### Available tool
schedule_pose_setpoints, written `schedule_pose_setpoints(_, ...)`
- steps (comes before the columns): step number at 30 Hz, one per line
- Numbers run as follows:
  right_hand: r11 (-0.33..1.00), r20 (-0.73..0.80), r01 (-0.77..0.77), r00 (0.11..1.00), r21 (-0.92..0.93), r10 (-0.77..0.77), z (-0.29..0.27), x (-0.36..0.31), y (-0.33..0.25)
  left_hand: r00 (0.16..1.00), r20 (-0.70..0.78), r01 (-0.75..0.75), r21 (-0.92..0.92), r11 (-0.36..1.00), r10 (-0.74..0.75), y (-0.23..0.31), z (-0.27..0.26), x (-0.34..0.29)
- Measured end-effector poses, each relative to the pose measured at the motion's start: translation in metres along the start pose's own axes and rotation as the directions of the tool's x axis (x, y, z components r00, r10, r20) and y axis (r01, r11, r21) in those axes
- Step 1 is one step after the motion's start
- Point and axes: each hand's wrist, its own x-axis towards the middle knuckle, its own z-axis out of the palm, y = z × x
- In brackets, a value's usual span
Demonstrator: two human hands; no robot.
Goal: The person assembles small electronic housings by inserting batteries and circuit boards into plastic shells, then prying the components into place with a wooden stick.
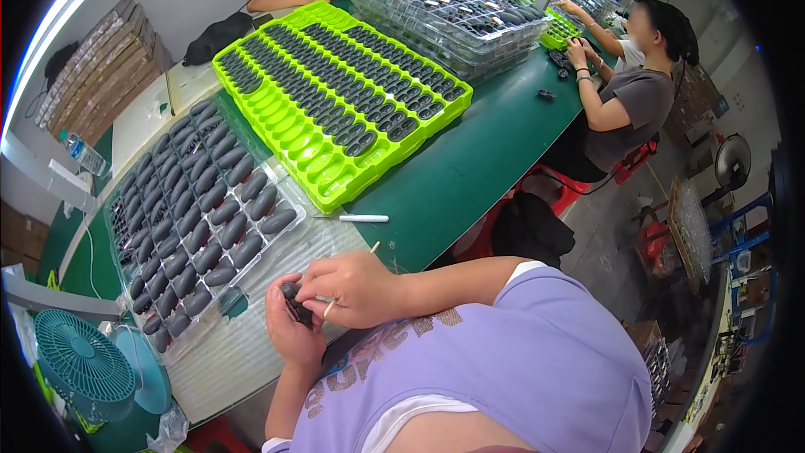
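Close to my body, my left hand (293, 337) is closed around a small black oval part (294, 300), which the fingers partly cover. My right hand (356, 287) meets it from the right, its fingertips pressed against the part. A thin beige stick (375, 247) runs through the right hand, one end poking out above the knuckles. Left of my hands lies a clear plastic tray (289, 233) holding rows of dark grey oval shells, some with reddish insides. Beyond it rests a bright green tray (329, 200) filled with rows of black oval pieces; several slots along its near-left side hold none.
A white pen-like tool (364, 219) lies on the green tabletop (419, 210). Clear trays (453, 29) are stacked at the back. A teal fan (84, 361) stands at lower left, a bottle (84, 153) behind it. Co-workers (625, 92) sit at the far and right sides.
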Motion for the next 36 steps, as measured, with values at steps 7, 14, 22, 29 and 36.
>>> schedule_pose_setpoints(7,0.996,-0.015,0.066,0.998,-0.059,-0.067,0.0016,-0.0012,-0.0008,0.997,-0.062,-0.033,0.033,0.999,0.036,0.0009,0.0012,-0.0011)
schedule_pose_setpoints(14,0.997,-0.006,0.048,0.999,-0.053,-0.048,0.0023,-0.0022,-0.0007,0.998,-0.062,-0.03,0.063,0.998,0.033,0.0005,0.001,-0.0018)
schedule_pose_setpoints(22,1.0,-0.022,0.024,0.999,-0.014,-0.024,0.0045,-0.0009,0.0005,0.998,-0.048,-0.029,0.106,0.994,0.034,-0.0002,0.0008,-0.0037)
schedule_pose_setpoints(29,1.0,0.028,-0.006,1.0,-0.02,0.007,0.0011,-0.0007,0.0016,1.0,-0.024,0.015,0.128,0.992,-0.012,-0.0016,0.0002,-0.0053)
schedule_pose_setpoints(36,1.0,-0.012,0.026,1.0,-0.001,-0.026,0.0023,-0.0044,0.0005,0.999,-0.033,-0.012,0.1,0.995,0.016,0.0002,-0.0021,-0.0029)
